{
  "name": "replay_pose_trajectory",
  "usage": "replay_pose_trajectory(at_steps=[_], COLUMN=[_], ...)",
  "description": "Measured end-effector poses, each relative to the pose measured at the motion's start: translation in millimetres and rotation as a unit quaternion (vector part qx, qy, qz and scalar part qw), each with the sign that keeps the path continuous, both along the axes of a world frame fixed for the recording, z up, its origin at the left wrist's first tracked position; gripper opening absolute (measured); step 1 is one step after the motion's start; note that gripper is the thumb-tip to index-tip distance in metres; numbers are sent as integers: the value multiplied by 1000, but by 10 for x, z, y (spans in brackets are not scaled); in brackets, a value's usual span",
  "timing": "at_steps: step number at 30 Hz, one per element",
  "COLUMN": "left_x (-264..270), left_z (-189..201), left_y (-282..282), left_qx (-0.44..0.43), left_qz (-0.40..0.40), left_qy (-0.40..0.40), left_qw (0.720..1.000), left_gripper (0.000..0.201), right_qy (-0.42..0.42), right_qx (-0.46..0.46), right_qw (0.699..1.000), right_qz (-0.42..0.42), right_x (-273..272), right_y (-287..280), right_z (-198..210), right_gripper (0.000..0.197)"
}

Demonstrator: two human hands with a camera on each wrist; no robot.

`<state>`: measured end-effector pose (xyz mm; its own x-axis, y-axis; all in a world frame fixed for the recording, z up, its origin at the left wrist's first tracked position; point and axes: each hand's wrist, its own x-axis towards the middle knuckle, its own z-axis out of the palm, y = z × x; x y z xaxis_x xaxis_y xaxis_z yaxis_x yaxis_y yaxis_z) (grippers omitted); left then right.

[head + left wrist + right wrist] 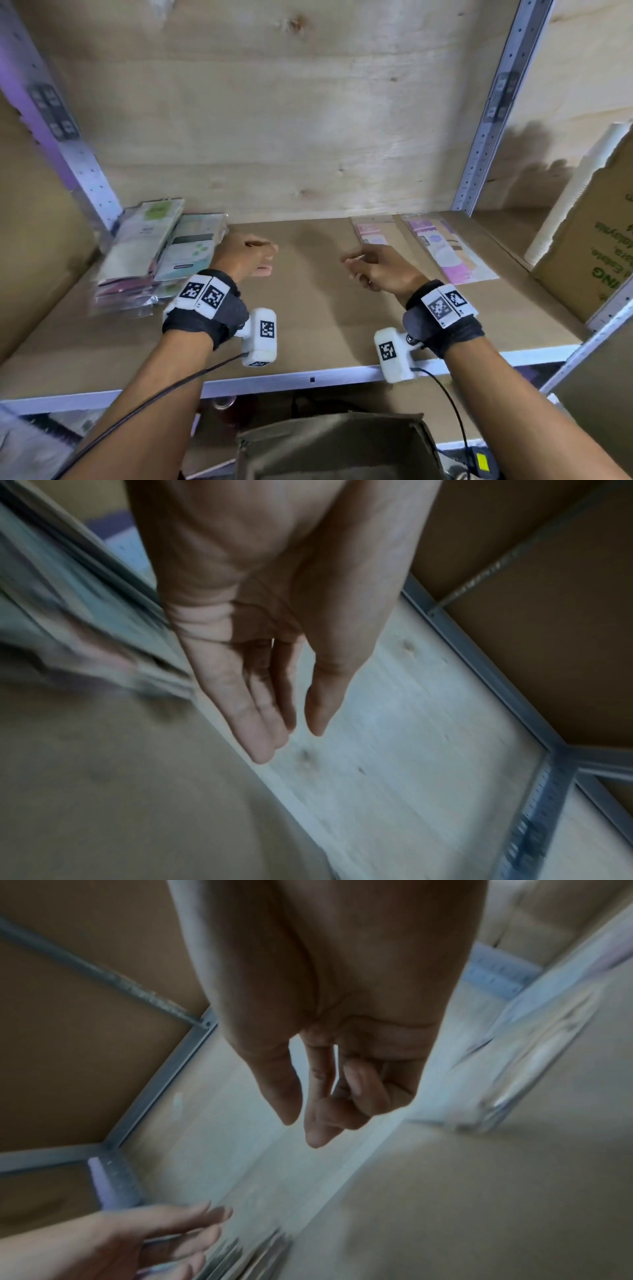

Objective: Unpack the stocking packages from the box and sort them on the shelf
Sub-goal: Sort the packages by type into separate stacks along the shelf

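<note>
A leaning stack of green and white stocking packages point(150, 250) lies at the shelf's left end, blurred in the left wrist view point(68, 631). Two pink packages point(376, 236) point(448, 253) lie flat side by side at the right, streaked in the right wrist view point(534, 1047). My left hand point(253, 257) hovers just right of the stack with straight fingers point(260, 737) and holds nothing. My right hand point(370, 267) hangs left of the pink packages, its fingers point(318, 1134) loosely curled and empty. The brown cardboard box point(339, 445) stands below the shelf, its inside hidden.
The brown shelf board point(308, 308) has a white metal front rail point(308, 377) and perforated uprights point(493, 113) point(58, 130). A plywood back wall closes the bay. In the neighbouring bay on the right stand a green-printed carton point(596, 246) and a stack of white cups point(575, 195).
</note>
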<state>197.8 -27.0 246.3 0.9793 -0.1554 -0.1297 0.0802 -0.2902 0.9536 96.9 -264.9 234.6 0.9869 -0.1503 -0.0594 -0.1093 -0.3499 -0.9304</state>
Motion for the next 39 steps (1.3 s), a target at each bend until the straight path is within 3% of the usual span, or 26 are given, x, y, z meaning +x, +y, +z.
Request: replay_pose_trajectory(at_steps=[2,9,15,19,24,30,35,39], left_x=[29,158,177,123,70,81,60,-35], left_z=[40,85,100,127,150,129,64,45], left_y=[294,1106,1442,1599,1587,1336,998,581], left_qx=[-11,-66,-89,-78,-82,-37,154,241], left_qz=[34,139,179,183,172,137,26,-41], left_qy=[-14,-21,-13,-13,-16,-20,-89,-136], left_qw=[999,988,980,980,982,990,984,960], left_gripper=[3,4,7,8,12,9,42,58], right_qy=[9,45,81,92,128,105,86,48], right_qx=[-6,-33,-32,-84,6,49,148,200], right_qw=[999,994,992,986,981,980,980,977], right_qz=[39,91,95,109,148,163,97,62], right_x=[152,928,1457,1576,1477,1123,690,348], right_y=[299,1311,1997,2151,2064,1619,1098,698], right_z=[5,2,-8,-110,-312,-241,-134,-31], right_gripper=[18,12,43,36,25,17,10,43])
